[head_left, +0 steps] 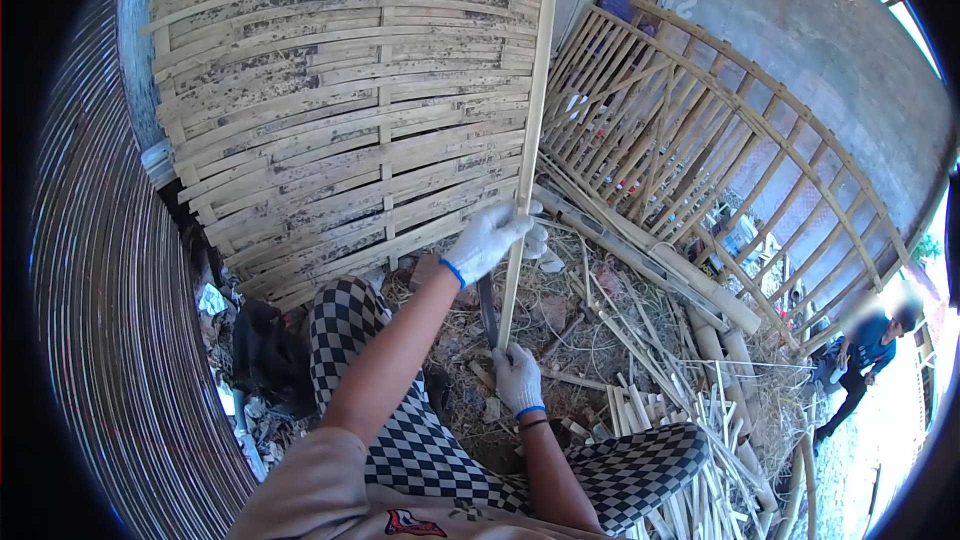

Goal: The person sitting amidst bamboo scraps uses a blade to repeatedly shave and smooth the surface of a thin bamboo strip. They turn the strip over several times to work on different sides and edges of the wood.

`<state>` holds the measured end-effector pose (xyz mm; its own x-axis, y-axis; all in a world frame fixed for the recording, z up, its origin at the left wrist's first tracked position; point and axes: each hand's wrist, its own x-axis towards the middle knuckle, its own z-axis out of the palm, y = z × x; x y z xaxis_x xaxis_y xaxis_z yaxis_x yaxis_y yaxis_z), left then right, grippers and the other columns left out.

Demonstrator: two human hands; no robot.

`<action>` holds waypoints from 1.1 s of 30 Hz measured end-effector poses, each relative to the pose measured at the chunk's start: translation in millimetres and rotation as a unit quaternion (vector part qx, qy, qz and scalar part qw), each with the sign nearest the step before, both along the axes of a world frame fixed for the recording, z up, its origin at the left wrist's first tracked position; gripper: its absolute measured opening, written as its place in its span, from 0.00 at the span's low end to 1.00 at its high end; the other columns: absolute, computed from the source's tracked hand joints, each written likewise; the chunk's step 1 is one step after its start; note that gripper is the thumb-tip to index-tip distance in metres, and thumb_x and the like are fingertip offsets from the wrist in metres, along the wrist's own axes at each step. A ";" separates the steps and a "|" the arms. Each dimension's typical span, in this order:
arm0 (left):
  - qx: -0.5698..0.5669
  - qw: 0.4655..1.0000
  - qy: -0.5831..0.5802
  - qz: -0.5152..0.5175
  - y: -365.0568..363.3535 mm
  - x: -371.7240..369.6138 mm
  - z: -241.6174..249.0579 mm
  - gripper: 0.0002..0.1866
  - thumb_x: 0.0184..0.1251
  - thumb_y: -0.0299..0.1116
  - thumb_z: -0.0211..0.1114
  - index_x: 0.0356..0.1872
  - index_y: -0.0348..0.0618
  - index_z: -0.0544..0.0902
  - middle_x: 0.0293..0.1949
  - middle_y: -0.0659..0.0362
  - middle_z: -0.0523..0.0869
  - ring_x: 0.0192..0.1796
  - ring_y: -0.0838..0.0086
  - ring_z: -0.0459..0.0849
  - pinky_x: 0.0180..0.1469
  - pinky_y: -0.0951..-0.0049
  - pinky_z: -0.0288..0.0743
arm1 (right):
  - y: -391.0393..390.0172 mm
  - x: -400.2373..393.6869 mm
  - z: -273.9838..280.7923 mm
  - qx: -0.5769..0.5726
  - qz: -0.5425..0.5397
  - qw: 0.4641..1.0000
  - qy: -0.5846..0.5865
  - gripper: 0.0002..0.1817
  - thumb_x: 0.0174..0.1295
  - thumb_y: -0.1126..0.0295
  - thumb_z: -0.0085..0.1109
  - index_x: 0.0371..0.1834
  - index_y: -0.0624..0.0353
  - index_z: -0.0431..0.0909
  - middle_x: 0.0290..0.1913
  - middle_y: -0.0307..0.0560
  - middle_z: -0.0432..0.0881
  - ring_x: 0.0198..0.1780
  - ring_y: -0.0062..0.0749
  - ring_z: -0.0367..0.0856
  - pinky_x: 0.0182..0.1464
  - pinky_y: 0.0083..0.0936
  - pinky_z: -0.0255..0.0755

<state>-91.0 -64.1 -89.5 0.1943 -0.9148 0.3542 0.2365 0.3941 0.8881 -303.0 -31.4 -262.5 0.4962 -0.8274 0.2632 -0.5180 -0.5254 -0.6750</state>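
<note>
A long, pale bamboo strip (532, 130) stands nearly upright in front of me. My left hand (490, 242), in a white glove with a blue cuff, is closed around it partway up. Lower down, my right hand (518, 381), gloved the same way, is closed where the strip's lower end meets a dark knife blade (488, 312). The blade points upward beside the strip, on its left. The knife's handle is hidden, apparently inside my right hand. Just behind the strip rises a large woven bamboo panel (350, 110).
Cut bamboo slats (690, 460) lie heaped by my right knee. Bamboo poles (690, 285) and a slatted bamboo frame (720, 130) stand at right. Shavings cover the ground (570, 315). Thin strips (120, 340) curve along the left. A person (868, 352) is at far right.
</note>
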 end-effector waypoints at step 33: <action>0.144 0.985 0.045 0.085 -18.0 -17.5 -75.9 0.08 0.80 0.28 0.62 0.49 0.32 0.82 0.33 0.57 0.87 0.34 0.74 0.88 0.41 0.72 0.87 | -13.5 24.0 -66.5 0.312 0.063 0.943 -0.099 0.11 0.68 0.67 0.69 0.46 0.60 0.80 0.32 0.36 0.81 0.32 0.18 0.79 0.36 0.22 0.76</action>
<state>-108.5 -82.1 -165.4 0.3723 -0.9263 0.0583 0.2716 0.1688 0.9475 -279.0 -44.9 -328.9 0.5926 -0.7898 -0.1581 -0.3094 -0.0419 -0.9500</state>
